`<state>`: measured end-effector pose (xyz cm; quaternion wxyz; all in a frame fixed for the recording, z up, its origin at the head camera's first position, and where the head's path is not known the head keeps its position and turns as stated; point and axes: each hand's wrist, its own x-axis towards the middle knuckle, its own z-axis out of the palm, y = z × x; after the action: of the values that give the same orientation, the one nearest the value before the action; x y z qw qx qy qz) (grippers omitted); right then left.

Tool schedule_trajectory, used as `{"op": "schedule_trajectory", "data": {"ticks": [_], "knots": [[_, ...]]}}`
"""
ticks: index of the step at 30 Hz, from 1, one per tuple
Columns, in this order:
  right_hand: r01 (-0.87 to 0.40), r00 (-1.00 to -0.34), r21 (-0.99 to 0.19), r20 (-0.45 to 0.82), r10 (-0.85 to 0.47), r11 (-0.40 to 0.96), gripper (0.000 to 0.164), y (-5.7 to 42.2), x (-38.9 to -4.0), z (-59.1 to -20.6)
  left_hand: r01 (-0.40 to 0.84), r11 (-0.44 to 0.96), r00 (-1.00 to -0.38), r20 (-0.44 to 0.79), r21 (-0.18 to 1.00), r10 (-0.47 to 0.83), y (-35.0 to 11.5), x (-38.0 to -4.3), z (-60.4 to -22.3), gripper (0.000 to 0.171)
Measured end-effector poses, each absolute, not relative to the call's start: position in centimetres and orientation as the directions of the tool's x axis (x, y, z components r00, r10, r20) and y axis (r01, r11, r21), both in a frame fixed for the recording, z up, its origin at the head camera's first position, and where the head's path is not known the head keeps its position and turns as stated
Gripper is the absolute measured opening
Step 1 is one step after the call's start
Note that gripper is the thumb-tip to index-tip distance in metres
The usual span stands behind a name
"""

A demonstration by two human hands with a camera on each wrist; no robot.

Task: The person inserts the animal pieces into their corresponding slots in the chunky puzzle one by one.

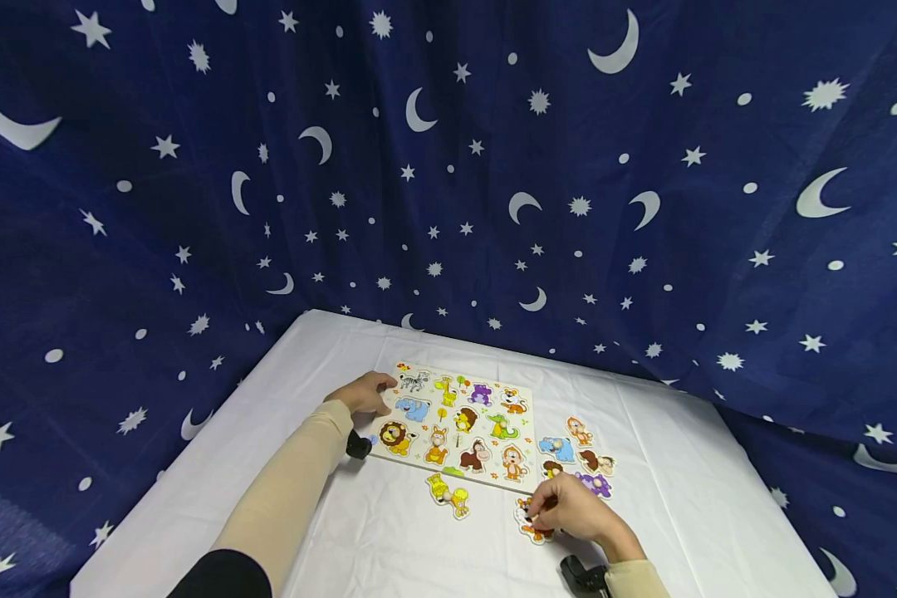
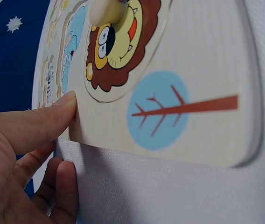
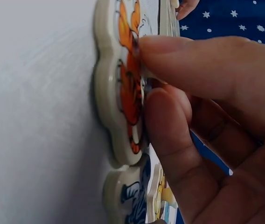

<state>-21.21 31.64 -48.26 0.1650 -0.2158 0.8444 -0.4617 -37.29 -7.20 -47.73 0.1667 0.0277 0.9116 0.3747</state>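
A wooden peg puzzle board [image 1: 448, 476] printed with cartoon animals lies flat on the table. My left hand [image 1: 367, 394] touches its left edge, the thumb [image 2: 65, 108] resting on the surface and the other fingers loosely bent beside the rim. Close by, a lion piece [image 2: 144, 53] with a round wooden knob sits in the board. In front of the board's right corner, my right hand [image 1: 572, 504] pinches an orange tiger puzzle piece [image 3: 129, 86] between thumb and forefinger, which cover its knob. A dark-striped piece [image 3: 131, 200] lies beside the tiger piece.
Right of the board several loose pieces lie together: a monkey [image 1: 579, 430], a blue animal [image 1: 556, 449], a brown one [image 1: 596, 462] and a purple one [image 1: 594, 484]. A yellow giraffe piece [image 1: 448, 496] lies before the board. A starry blue curtain [image 1: 478, 166] surrounds the white-clothed table [image 1: 419, 556].
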Motion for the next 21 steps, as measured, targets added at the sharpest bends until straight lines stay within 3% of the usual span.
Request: {"op": "schedule_trajectory", "data": {"ticks": [21], "knots": [[-0.232, -0.863, -0.836, -0.058, -0.501, 0.497, 0.004, 31.6, -22.4, -46.5, -0.073, 0.707, -0.943, -0.280, 0.703, 0.181, -7.3, -37.4, -47.8, 0.061]]}}
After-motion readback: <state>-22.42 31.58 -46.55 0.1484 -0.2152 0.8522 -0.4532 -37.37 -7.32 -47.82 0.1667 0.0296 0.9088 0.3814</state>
